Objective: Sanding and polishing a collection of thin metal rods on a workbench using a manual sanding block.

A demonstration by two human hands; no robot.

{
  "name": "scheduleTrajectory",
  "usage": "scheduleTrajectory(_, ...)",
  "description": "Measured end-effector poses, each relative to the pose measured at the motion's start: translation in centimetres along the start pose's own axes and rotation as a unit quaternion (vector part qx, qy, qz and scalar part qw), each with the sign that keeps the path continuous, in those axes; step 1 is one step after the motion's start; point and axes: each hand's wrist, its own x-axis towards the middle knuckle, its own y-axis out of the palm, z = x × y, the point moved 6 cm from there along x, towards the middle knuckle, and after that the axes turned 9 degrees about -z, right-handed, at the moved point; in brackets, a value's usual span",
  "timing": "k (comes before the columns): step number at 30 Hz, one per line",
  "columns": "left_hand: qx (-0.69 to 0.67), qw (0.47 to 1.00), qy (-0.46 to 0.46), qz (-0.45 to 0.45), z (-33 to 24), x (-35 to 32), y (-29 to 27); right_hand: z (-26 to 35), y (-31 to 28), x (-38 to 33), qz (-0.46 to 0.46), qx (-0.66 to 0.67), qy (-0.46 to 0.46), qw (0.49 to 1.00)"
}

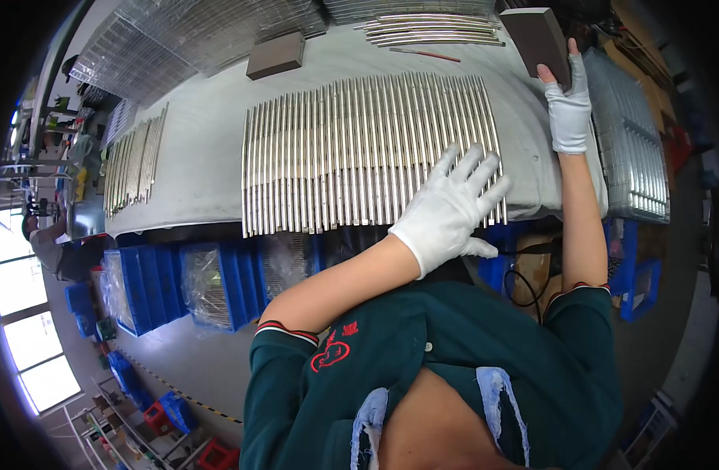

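A wide row of shiny metal rods (320, 157) lies side by side on the cloth-covered table in front of me. My left hand (449, 207), in a white glove, spreads its fingers over the near right end of the row. At the far right, my right hand (569, 110), in a white glove with bare thumb and fingertip showing, grips a brown rectangular block (535, 39) by its near end. The block is tilted, and some of my right fingers are hidden behind it. A similar brown block (275, 56) lies beyond the row, toward the left.
More rods (430, 30) lie at the back, beside a thin reddish stick (426, 55). Another rod group (136, 160) is at the left. Plastic-wrapped bundles (195, 39) line the back left; another wrapped stack (629, 141) stands right. Blue crates (152, 286) sit below the table's front edge.
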Motion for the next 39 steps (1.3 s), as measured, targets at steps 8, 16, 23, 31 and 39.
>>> scheduleTrajectory(8,-0.017,0.999,0.015,-0.036,0.1,1.6,1.8,-0.3,-0.6,0.4,0.0,-0.021,0.015,1.0)
scheduleTrajectory(16,-0.055,0.996,0.006,-0.065,0.1,1.7,1.8,0.8,-0.2,0.6,0.006,-0.114,-0.074,0.991)
scheduleTrajectory(23,-0.047,0.995,0.013,-0.086,-0.4,2.3,3.2,-1.6,-0.6,0.5,0.03,-0.089,-0.056,0.994)
scheduleTrajectory(31,-0.052,0.993,0.017,-0.105,-0.5,2.8,4.4,-2.4,-0.9,0.9,0.03,-0.099,-0.043,0.994)
scheduleTrajectory(39,-0.075,0.99,0.009,-0.118,-0.3,2.7,4.0,-3.4,-0.6,0.9,0.032,-0.08,-0.018,0.996)
